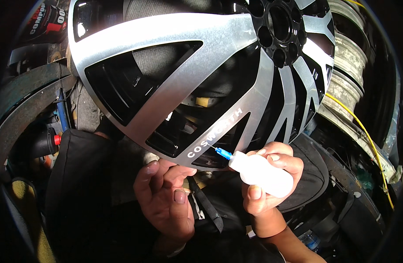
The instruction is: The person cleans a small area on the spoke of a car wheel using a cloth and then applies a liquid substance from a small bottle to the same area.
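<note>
My right hand (276, 175) is wrapped round a small white squeeze bottle (265, 176). From its mouth a blue needle tip (223, 153) points up and left, and the thin needle ends at pale raised letters on one spoke. That spoke belongs to a large alloy wheel (188, 65) with brushed silver faces and glossy black recesses, tilted before me. My left hand (168, 197) is palm up at the wheel's lower edge. Its fingers are loosely bent, the fingertips at the rim and the thumb apart; whether they bear any weight I cannot tell.
More bare wheel rims (348, 61) are stacked at the right, with a yellow cable (363, 129) running across them. A dark bottle (43, 22) stands at the upper left. Below it are a curved metal piece (30, 96) and a black tool with a red button (56, 140).
</note>
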Action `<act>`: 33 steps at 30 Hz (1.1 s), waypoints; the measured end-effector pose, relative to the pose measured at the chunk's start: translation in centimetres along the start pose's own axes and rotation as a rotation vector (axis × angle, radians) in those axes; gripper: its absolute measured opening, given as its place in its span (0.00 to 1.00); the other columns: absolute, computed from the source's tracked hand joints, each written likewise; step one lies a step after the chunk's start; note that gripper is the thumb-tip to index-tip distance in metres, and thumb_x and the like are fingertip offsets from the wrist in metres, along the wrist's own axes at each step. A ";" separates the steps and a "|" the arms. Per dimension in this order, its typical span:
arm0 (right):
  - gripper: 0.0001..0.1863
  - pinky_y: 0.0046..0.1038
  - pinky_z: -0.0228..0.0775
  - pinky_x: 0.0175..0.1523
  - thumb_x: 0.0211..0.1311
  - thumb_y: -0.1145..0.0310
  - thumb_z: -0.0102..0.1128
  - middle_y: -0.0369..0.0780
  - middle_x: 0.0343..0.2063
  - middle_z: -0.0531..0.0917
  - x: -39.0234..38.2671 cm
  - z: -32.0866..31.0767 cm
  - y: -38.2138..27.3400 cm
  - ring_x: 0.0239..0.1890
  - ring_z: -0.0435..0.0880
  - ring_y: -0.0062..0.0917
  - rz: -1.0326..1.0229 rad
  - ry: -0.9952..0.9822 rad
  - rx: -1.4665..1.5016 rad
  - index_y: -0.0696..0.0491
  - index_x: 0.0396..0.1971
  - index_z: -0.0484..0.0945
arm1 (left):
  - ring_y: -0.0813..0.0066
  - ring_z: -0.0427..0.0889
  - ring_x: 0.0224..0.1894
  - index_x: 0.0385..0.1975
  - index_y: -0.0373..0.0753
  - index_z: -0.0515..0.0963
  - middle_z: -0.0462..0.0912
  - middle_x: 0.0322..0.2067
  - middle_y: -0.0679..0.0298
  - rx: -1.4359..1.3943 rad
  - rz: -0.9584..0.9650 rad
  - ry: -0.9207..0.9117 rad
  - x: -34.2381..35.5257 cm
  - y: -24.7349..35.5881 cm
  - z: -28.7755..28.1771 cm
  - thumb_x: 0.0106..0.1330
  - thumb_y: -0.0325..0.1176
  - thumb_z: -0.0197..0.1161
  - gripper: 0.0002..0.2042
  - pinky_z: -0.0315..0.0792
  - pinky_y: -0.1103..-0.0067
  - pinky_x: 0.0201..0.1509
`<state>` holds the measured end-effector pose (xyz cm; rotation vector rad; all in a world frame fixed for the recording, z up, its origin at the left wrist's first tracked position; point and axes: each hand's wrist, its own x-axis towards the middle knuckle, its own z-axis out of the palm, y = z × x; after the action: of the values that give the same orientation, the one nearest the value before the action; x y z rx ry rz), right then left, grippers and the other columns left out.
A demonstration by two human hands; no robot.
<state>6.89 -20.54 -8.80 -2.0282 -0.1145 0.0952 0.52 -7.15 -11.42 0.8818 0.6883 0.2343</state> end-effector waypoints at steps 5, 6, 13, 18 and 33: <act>0.32 0.25 0.76 0.44 0.51 0.53 0.71 0.46 0.40 0.68 -0.1 -0.1 0.0 0.37 0.76 0.23 0.002 -0.005 0.001 0.56 0.44 0.62 | 0.64 0.75 0.45 0.63 0.29 0.51 0.73 0.43 0.38 -0.001 -0.009 0.010 0.0 0.1 0.0 0.59 0.22 0.49 0.30 0.67 0.69 0.57; 0.32 0.25 0.76 0.44 0.51 0.53 0.71 0.46 0.40 0.68 -0.1 -0.1 0.0 0.36 0.76 0.23 0.005 -0.012 -0.002 0.56 0.44 0.62 | 0.64 0.75 0.45 0.63 0.29 0.51 0.73 0.43 0.38 0.025 -0.007 -0.006 0.1 0.0 -0.2 0.59 0.23 0.49 0.30 0.67 0.69 0.57; 0.32 0.25 0.77 0.44 0.50 0.54 0.71 0.46 0.40 0.68 0.0 -0.1 0.1 0.36 0.77 0.24 -0.019 -0.017 0.009 0.56 0.44 0.62 | 0.64 0.74 0.44 0.63 0.29 0.51 0.74 0.42 0.38 0.065 0.000 0.009 0.0 -0.1 -0.2 0.59 0.24 0.49 0.30 0.66 0.69 0.57; 0.31 0.26 0.78 0.43 0.51 0.55 0.71 0.47 0.40 0.68 0.1 0.0 0.2 0.36 0.77 0.24 -0.030 -0.028 0.040 0.57 0.44 0.62 | 0.64 0.74 0.45 0.63 0.29 0.51 0.74 0.43 0.38 0.035 -0.009 0.005 0.1 0.0 -0.1 0.59 0.23 0.49 0.30 0.66 0.69 0.58; 0.31 0.25 0.78 0.42 0.50 0.55 0.69 0.47 0.40 0.69 0.2 -0.5 0.5 0.38 0.75 0.24 -0.081 -0.071 -0.021 0.57 0.44 0.62 | 0.63 0.76 0.44 0.63 0.28 0.51 0.72 0.44 0.37 0.019 0.007 0.020 0.0 -0.1 0.0 0.58 0.22 0.50 0.30 0.67 0.68 0.56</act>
<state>7.16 -21.16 -9.08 -2.0388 -0.2436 0.1155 0.54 -7.18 -11.48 0.9012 0.7070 0.2432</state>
